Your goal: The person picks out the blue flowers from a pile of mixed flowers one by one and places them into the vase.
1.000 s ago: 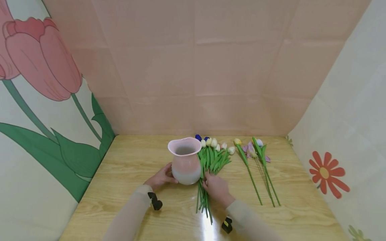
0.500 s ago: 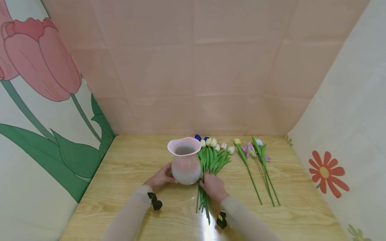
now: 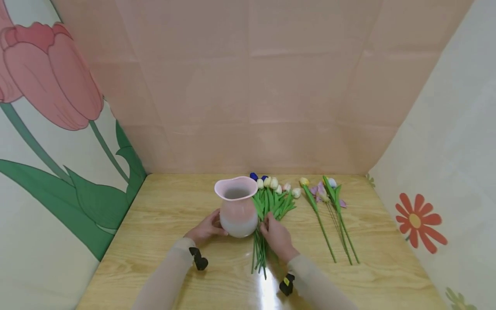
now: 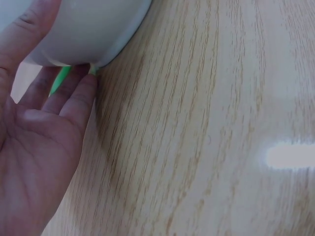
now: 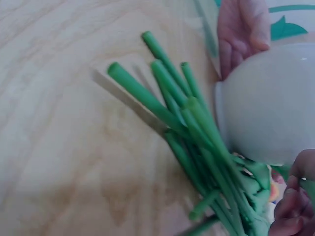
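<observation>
A pink-and-white vase [image 3: 239, 220] with a flared wavy rim stands upright near the middle of the wooden table. My left hand [image 3: 205, 229] holds its lower left side; in the left wrist view the thumb lies along the white wall and the fingers reach round the base. Right of the vase lies a bunch of artificial tulips [image 3: 271, 202], with white, pale pink and dark blue heads pointing away. My right hand [image 3: 278, 237] pinches among their upper stems, beside the vase. In the right wrist view the cut stem ends [image 5: 147, 98] fan out, and the right fingers [image 5: 290, 211] are curled at the leaves.
Farther right lie a yellow tulip [image 3: 318, 215], a purple flower [image 3: 321, 192] and a pale blue tulip [image 3: 336, 193], stems toward me. A pink backdrop [image 3: 248, 107] rises at the table's far edge, with printed flower sheets at both sides.
The right hand shifts slightly among the stems, and the longest stem end has drawn up, away from the table's front. The left hand and vase stay in place.
</observation>
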Demonstrator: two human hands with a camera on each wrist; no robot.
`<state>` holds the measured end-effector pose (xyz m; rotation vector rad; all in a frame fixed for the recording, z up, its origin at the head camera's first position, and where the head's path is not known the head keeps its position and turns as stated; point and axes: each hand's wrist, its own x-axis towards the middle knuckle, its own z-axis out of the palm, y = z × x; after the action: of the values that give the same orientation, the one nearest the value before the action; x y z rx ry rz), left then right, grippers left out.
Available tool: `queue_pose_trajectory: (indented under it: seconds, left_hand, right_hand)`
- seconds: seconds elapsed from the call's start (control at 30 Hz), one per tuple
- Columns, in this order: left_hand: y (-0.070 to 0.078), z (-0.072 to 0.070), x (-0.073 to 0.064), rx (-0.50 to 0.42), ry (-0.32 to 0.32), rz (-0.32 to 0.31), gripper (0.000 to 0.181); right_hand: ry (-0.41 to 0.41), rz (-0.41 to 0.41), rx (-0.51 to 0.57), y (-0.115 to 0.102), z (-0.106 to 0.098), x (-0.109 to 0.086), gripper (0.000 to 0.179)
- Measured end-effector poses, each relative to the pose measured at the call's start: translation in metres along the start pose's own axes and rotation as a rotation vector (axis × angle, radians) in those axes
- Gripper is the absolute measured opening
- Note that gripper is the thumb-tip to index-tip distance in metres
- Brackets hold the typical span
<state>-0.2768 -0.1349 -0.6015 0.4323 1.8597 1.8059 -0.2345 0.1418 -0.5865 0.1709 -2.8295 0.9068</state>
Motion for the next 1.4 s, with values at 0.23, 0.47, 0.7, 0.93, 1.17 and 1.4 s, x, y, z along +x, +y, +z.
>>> queue_pose_trajectory:
  seconds: [0.23,0.47,0.7,0.93,1.17,1.4]
  left_hand:
    - [-0.005,-0.002,0.002,0.001,0.0,-0.001,0.088]
    - [-0.005,-0.003,0.002,0.006,-0.003,0.002,0.087]
    - [-0.003,-0.003,0.002,0.008,-0.007,0.01,0.086]
    - [-0.005,-0.002,0.001,-0.052,-0.024,0.003,0.09]
    - [-0.002,0.0,-0.001,-0.045,-0.037,0.032,0.089]
    - [-0.003,-0.001,0.0,-0.048,-0.036,0.021,0.091]
  right_hand:
    - [0.154,-0.081,-0.002,0.002,-0.022,0.01,0.024]
    - [0.376,-0.242,-0.143,0.009,-0.05,0.022,0.042]
    - [0.499,-0.232,-0.112,0.022,-0.087,0.034,0.043]
    - [0.57,-0.173,-0.114,0.045,-0.114,0.045,0.04]
    - [0.518,-0.054,-0.156,0.077,-0.127,0.052,0.039]
    - [0.411,0.056,-0.181,0.113,-0.126,0.051,0.041]
